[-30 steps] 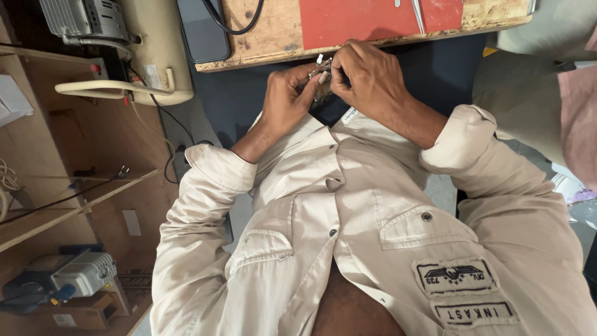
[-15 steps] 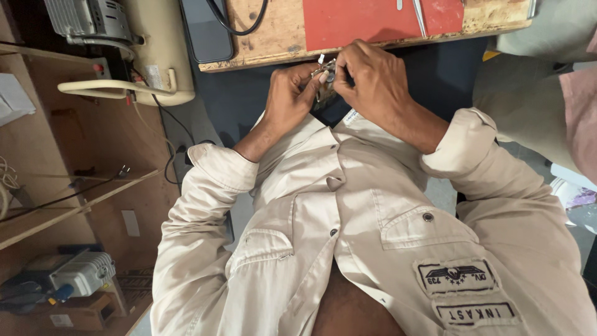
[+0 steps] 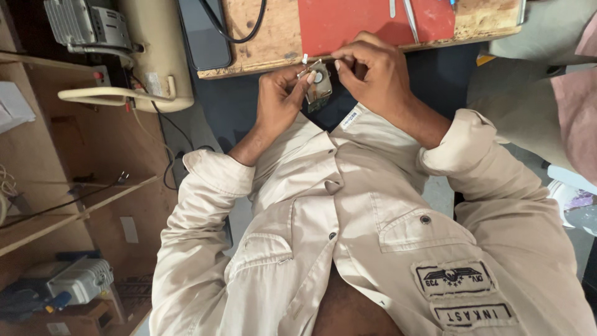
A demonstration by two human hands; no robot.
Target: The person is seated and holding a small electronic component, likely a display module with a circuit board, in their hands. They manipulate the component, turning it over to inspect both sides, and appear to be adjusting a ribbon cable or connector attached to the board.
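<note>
Just below the wooden workbench (image 3: 261, 46) edge, the left hand (image 3: 280, 102) pinched a small circuit board (image 3: 318, 88) with a round silver cell; the right hand (image 3: 373, 78), fingers curled closed, gripped its top.

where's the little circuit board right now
In the head view, upper middle: the small circuit board is pinched between the left hand and right hand, just below the wooden bench's edge.

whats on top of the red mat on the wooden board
Two thin metal tools lie on the red mat on the wooden board. The right hand covers the mat's near edge, so anything there is hidden.
</note>
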